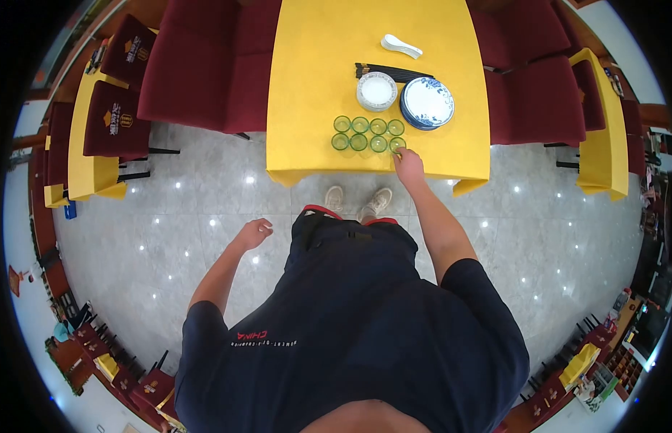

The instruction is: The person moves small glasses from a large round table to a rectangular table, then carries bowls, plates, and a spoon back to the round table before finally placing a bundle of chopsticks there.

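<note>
Left hand [256, 234] hangs away from the table, fingers loosely curled, apart from the right. On the yellow table [314, 79], eight green glasses [359, 142] stand in two rows; right hand [408, 165] touches the near-right one.

Yellow-covered table [314, 86]: green glasses [359, 142], bowls [377, 91], plates [428, 102], chopsticks [394, 73], spoons [402, 47].

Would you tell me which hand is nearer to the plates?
Right: the right hand is on the near side of the plates; the left hand is farther back, off to their left.
</note>
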Motion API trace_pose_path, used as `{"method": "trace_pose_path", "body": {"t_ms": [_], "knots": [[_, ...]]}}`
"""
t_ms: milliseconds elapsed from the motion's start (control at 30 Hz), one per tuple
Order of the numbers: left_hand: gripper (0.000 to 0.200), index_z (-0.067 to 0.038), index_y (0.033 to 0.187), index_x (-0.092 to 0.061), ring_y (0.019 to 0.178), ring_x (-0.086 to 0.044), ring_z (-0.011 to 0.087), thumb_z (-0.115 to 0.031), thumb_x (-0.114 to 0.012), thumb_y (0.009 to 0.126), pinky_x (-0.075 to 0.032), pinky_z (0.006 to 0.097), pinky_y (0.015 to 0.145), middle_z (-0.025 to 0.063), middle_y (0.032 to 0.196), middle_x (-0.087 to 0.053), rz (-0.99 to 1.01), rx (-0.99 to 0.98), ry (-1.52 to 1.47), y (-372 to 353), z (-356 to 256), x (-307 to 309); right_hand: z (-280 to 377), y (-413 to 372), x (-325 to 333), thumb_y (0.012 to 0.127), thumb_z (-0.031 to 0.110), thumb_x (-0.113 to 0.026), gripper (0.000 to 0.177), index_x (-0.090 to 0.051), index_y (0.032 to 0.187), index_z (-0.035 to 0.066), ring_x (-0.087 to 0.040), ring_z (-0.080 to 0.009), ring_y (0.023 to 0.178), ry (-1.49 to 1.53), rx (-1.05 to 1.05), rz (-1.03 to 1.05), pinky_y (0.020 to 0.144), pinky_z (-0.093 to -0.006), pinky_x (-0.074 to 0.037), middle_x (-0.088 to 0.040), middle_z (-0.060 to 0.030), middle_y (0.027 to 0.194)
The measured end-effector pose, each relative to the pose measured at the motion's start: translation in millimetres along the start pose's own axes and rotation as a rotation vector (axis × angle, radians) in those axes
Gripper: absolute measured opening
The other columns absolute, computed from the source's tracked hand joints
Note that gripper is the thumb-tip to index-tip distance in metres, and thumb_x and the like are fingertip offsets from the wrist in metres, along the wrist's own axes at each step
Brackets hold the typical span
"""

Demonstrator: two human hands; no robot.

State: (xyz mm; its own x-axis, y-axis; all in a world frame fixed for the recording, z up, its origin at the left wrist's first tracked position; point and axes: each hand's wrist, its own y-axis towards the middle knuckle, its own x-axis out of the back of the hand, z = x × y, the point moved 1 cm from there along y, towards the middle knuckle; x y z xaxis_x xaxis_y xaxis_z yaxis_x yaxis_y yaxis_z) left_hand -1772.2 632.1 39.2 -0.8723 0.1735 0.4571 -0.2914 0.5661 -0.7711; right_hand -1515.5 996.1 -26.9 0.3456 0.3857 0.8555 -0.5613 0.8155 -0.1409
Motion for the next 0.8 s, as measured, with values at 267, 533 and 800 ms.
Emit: {"method": "trace_pose_path", "body": {"t_ms": [267,533,800], "knots": [[0.028,-0.005,0.094,-0.057,0.077,-0.058,0.0239,-0.022,-0.056,0.073,-0.044,0.0307,0.07,0.014,0.081,-0.06,-0.006,0.009,-0.005,32.6,39.4,9.5,1.8,-29.6,20.6,0.072,0.016,-0.056,0.031,-0.053,0.101,0.01,-0.057,-0.0282,0.068,0.09,-0.196,-0.061,0.063,-0.0357,-0.046,-0.06,-0.0138,0.079],[0.023,-0.003,0.085,-0.059,0.058,-0.058,0.0208,-0.022,-0.053,0.075,-0.048,0.0334,0.05,0.011,0.072,-0.059,0.401,0.075,0.641,137.4,72.9,-13.9,-71.0,-212.3,-5.0,0.07,0.015,-0.057,0.019,-0.059,0.086,0.004,-0.057,-0.0172,0.055,0.329,-0.629,0.041,0.054,-0.0295,-0.045,-0.06,-0.0088,0.07],[0.024,-0.003,0.076,-0.061,0.079,-0.057,0.0305,-0.025,-0.051,0.071,-0.045,0.0374,0.069,0.0178,0.08,-0.059,0.138,-0.461,0.288,182.6,-88.7,-54.1,-46.7,-419.8,-51.9,0.073,0.02,-0.056,0.019,-0.057,0.085,0.005,-0.057,-0.0203,0.062,0.78,-1.622,0.106,0.054,-0.035,-0.046,-0.058,-0.0086,0.075]]}}
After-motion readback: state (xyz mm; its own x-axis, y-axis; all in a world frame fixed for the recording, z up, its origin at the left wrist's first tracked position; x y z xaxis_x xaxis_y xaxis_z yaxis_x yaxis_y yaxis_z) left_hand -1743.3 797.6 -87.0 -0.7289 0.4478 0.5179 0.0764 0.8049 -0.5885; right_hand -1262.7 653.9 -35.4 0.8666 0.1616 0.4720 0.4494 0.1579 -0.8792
